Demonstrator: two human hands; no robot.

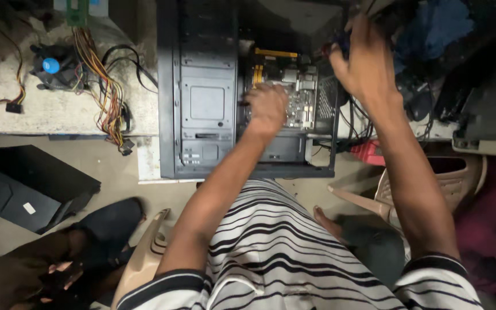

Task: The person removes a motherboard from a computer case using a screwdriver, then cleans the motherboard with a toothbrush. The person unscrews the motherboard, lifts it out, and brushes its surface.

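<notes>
My left hand (266, 108) is clenched over the motherboard (285, 86) inside the open computer case (202, 92). My right hand (363, 60) reaches into dark cables (357, 115); its grip is blurred, so I cannot tell.

Dim, soft-focus, murky dark corners

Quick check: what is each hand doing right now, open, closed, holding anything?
Left hand: closed in a fist inside the open computer case, over the motherboard; anything gripped is hidden.
Right hand: raised at the case's right edge, blurred; grip cannot be told.
</notes>
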